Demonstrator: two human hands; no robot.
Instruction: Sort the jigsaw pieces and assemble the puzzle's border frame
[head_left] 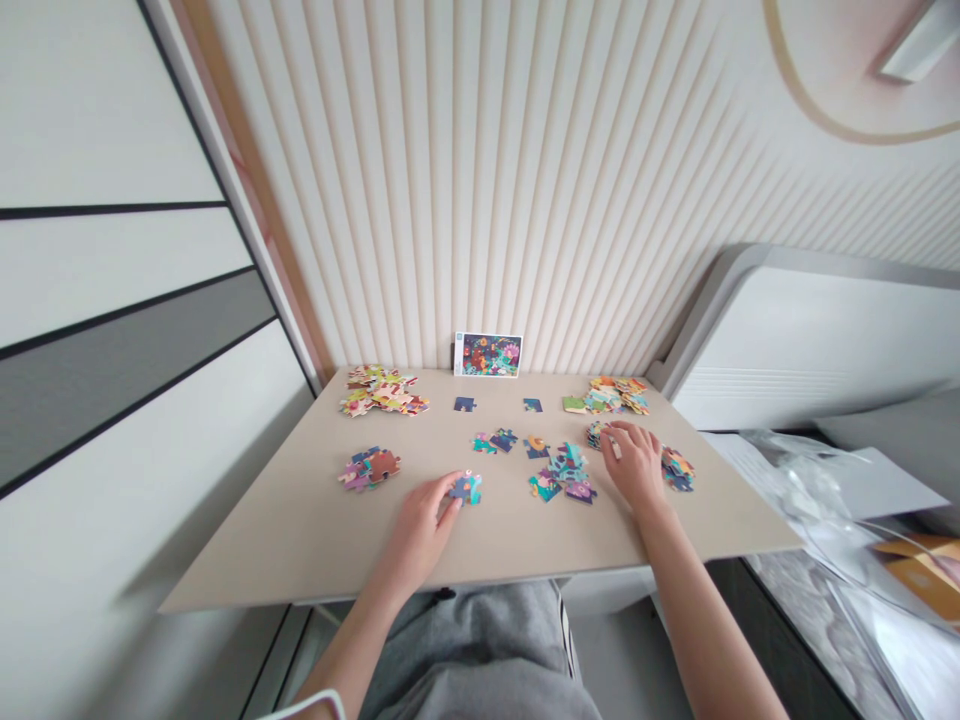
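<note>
My left hand [424,525] is closed at the near middle of the table, thumb and fingers pinching a small bunch of blue and teal puzzle pieces [468,488]. On the right, my right hand [636,465] has its fingers bent down round a few puzzle pieces [595,434], which its fingertips partly hide. Between the hands lies a loose pile of teal and purple pieces [568,463]. Just beyond it are an orange-and-blue piece [536,446] and a dark blue piece [503,440]. Two single dark blue pieces, one left [464,404] and one right [532,405], lie apart farther back.
A picture card [489,355] leans on the ribbed wall behind the table [300,520]. Other piece piles lie at the back left [381,390], front left [369,468], back right [611,394] and right edge [678,468]. Clear plastic wrapping [810,480] lies beyond the right edge.
</note>
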